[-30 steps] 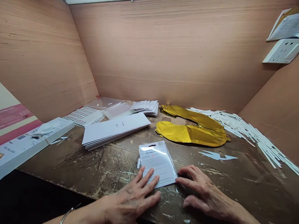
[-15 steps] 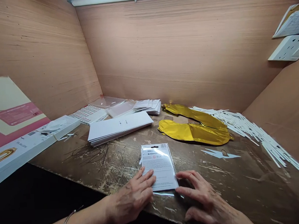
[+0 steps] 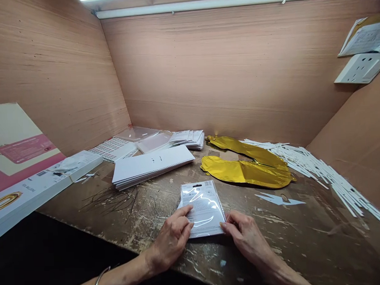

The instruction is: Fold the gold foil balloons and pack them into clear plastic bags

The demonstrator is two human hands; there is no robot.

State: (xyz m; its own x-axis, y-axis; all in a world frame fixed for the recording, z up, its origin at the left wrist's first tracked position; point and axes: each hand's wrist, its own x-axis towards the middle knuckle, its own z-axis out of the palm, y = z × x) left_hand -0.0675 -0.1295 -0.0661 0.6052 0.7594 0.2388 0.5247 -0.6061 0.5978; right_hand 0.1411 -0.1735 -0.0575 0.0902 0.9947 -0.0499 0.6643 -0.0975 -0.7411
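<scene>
A flat packet, a printed white card in a clear plastic sleeve with a hang hole at its top, lies at the front of the worn brown table. My left hand is at its left edge, with the index finger over the card and the thumb near the lower left part. At the lower right edge, my right hand pinches the sleeve between thumb and curled fingers. Glare off the plastic hides part of the print.
Behind the packet lies a stack of white cards. Gold foil balloons, white sticks and a pale blue paper scrap are to the right. Dark ties lie leftward, near a banded card stack.
My right hand has closed from spread fingers into a pinch on the packet's right edge. My left fingers have shifted from lying flat to curling at the left edge.
</scene>
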